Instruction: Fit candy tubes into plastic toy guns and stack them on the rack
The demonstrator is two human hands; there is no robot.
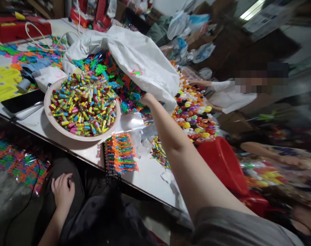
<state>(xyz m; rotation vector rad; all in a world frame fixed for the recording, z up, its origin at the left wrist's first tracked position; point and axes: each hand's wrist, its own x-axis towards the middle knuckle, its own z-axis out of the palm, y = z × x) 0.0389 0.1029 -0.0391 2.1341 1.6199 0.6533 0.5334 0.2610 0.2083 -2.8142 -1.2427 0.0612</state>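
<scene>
Toy pieces [129, 97] smooth plastic; sack [142, 56] matt, perhaps woven.

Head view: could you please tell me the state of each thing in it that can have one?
Left hand: resting on the thigh, fingers loosely spread.
Right hand: at the plastic pieces; grip hidden.
Plastic pieces: loose, heaped at the sack's mouth.
White sack: open, slumped.
Basin: heaped full of small wrapped pieces.
Phone: lying flat, screen dark.
Ceiling light: lit.
</scene>
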